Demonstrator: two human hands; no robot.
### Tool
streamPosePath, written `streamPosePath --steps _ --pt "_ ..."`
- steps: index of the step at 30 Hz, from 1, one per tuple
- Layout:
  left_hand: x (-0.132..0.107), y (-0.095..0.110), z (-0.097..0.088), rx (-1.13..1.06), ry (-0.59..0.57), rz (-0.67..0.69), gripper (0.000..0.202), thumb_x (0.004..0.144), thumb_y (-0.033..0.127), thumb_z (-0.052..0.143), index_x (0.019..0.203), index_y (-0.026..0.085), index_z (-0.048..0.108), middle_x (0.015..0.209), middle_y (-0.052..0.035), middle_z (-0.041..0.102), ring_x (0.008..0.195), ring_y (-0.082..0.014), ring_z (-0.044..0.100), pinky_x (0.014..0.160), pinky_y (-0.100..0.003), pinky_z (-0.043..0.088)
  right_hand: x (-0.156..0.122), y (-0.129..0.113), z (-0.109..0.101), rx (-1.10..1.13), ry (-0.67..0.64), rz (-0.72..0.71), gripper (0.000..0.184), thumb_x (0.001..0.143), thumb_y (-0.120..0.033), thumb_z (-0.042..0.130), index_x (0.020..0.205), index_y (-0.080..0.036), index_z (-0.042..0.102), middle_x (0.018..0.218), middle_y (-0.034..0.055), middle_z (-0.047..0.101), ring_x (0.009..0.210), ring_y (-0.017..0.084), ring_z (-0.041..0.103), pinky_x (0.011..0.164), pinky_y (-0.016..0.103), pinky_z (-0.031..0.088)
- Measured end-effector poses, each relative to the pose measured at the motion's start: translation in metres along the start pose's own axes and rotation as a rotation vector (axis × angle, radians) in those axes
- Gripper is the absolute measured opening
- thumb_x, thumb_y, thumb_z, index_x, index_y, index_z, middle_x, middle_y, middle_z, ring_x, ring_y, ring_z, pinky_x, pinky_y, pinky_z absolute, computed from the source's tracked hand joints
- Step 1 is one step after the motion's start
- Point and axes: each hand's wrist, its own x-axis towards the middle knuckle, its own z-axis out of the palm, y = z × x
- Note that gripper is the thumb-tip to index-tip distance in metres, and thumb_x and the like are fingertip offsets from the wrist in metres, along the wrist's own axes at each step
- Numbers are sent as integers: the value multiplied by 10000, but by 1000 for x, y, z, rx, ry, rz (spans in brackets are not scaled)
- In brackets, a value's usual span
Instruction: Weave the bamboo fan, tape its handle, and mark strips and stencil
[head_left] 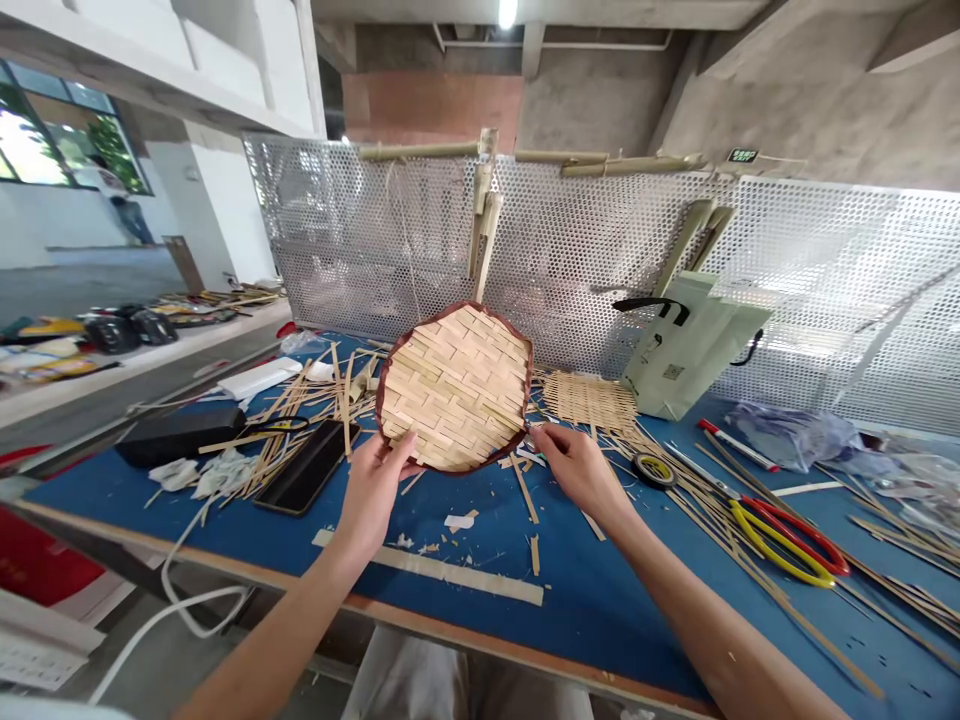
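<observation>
Woven bamboo-strip panel (pixel 454 385) held between two bare hands above a blue tabletop (pixel 615 600). We judged that the chief hazard lay at the red-brown binding (pixel 530 365), which looked puckered along the rim: too hard a tug by the right fingertips might have dragged it off the strip ends or gathered it further. A second risk, in our judgement, was the pressure of the left thumb (pixel 403 446), which might have bent or split the thin strips beneath it; a slack grip there might instead have let the panel swing. The loose bamboo strips (pixel 345 395) to the left of the left fingers could, we thought, have snagged the rim. The panel stood upright above and between the fingers, its broad face toward us and a blunt peak uppermost; its outline was nearly round, so we could assign no clear long axis, though the weave ran obliquely. We saw the left hand (pixel 375 490) pinching the lower-left edge, thumb in front and fingers behind. The right hand (pixel 577 465) had thumb and forefinger drawn together at the lower-right rim; what lay between them we could not tell.
</observation>
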Motion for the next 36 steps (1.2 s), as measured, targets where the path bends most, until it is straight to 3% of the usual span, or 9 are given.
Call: streamPosePath --steps 4,10,13,16,20,24,27,30,36 --pt "-1 -2 -1 58 -118 -47 603 765 596 924 1212 224 764 1213 -113 822 1128 -362 781 862 -439 690 0 4 2 -16 26 -9 557 963 -703 469 660 -236 459 619 -25 396 644 164 373 591 312 278" --pt "-2 -2 -2 147 -274 -135 520 658 526 1000 1008 178 835 1025 -154 857 939 -400 826 861 -510 687 -4 7 7 -60 52 -3 535 975 -674 469 660 -242 446 581 -25 418 596 161 377 570 306 274" --pt "-1 -1 -4 145 -216 -116 540 699 667 922 928 190 809 868 -138 844 813 -383 825 752 -488 669 -1 13 5 -97 87 5 534 975 -668 470 649 -244 464 575 -7 465 595 173 410 575 310 279" --pt "2 1 -9 69 -52 -19 710 845 883 595 878 195 765 760 -110 802 699 -287 780 640 -382 609 5 22 -7 -152 154 20 557 974 -692 448 640 -248 474 584 24 507 613 193 430 589 324 274" --pt "4 3 -17 -55 103 50 749 891 876 506 863 168 747 713 -85 747 608 -192 678 567 -288 529 9 31 -26 -223 198 11 613 982 -731 375 606 -250 435 574 53 525 616 208 440 604 338 265" --pt "2 0 -15 -51 32 48 699 876 856 583 1038 200 762 924 -109 800 769 -246 748 612 -312 559 6 29 -26 -293 163 -8 615 999 -705 395 600 -246 493 594 72 592 614 223 495 602 336 261" --pt "1 -3 -12 14 14 66 649 840 756 765 1269 270 746 1245 -130 804 1129 -326 763 814 -352 607 2 25 -15 -342 101 -27 589 1016 -655 438 615 -245 572 630 82 651 627 235 554 600 331 248" --pt "0 -4 -11 88 22 89 602 842 645 844 1319 291 746 1401 -127 760 1370 -371 661 1014 -388 569 -1 23 -4 -374 40 -47 580 1035 -622 468 614 -245 601 646 76 675 647 237 594 600 323 236" --pt "-3 -4 -10 126 12 117 592 891 673 772 1308 253 752 1337 -152 785 1332 -395 688 1010 -425 574 -3 23 -2 -376 2 -63 593 1075 -606 432 638 -248 615 651 63 690 639 234 617 590 315 259"
